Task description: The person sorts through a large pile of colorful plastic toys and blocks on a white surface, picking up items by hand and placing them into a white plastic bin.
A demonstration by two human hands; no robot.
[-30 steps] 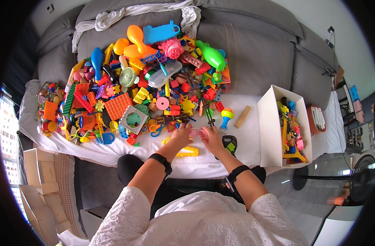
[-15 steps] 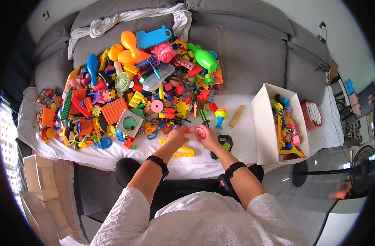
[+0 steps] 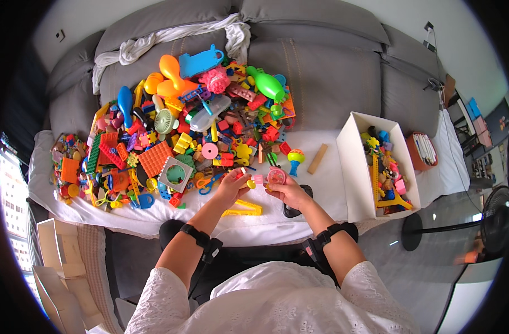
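My left hand (image 3: 230,186) and my right hand (image 3: 286,191) are raised close together over the front of the white-covered couch seat (image 3: 299,214). Between their fingertips sits a small pink toy piece (image 3: 275,177) with a round clear part, held mostly by the right hand, and a small pink and yellow bit (image 3: 252,179) at the left fingers. A yellow flat plastic piece (image 3: 242,210) lies under the left hand. A black device (image 3: 292,210) lies under the right hand.
A big heap of colourful plastic toys (image 3: 193,128) covers the seat's left and middle. A white box (image 3: 352,161) with several toys stands at the right. A wooden block (image 3: 317,158) lies beside it. A fan (image 3: 488,222) stands far right, cardboard boxes (image 3: 54,261) lower left.
Both hands came off the sheet and drew together, lifting small pink pieces up between their fingertips.
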